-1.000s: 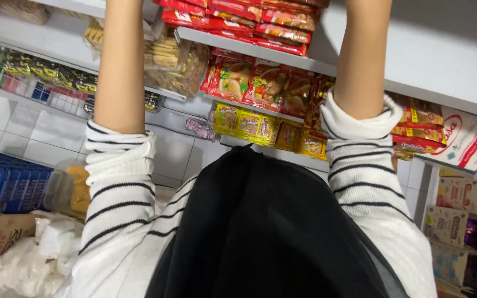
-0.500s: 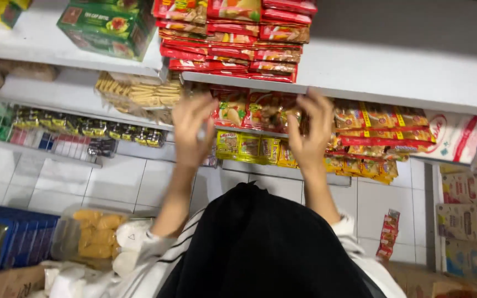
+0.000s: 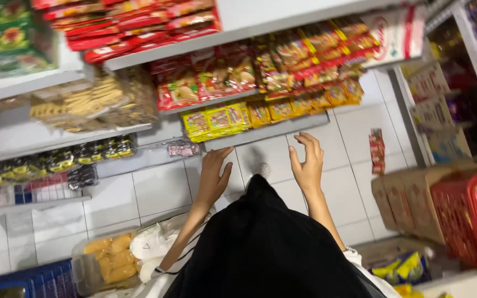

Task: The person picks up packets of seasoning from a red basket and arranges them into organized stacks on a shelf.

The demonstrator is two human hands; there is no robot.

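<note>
My left hand (image 3: 215,176) and my right hand (image 3: 306,163) are held out in front of me, side by side and a little apart, over the white tiled floor (image 3: 155,187). Both have spread fingers and hold nothing. They hover just below the lowest white shelf (image 3: 266,131), which carries yellow snack packets (image 3: 216,118). Above those sit red and orange packets (image 3: 205,77). Stacked red packets (image 3: 133,22) fill the top shelf. A black garment (image 3: 260,248) covers my chest and hides the lower part of both arms.
Clear bags of biscuits (image 3: 95,102) and a green box (image 3: 6,33) sit on the left shelves. A clear tub of yellow items (image 3: 106,259) and a blue crate (image 3: 28,281) stand at lower left. Cardboard boxes (image 3: 409,193) and a red basket (image 3: 470,221) stand at right.
Both hands have come down from the upper shelf of red packets to below the lowest shelf. The view has tilted downward, showing more floor.
</note>
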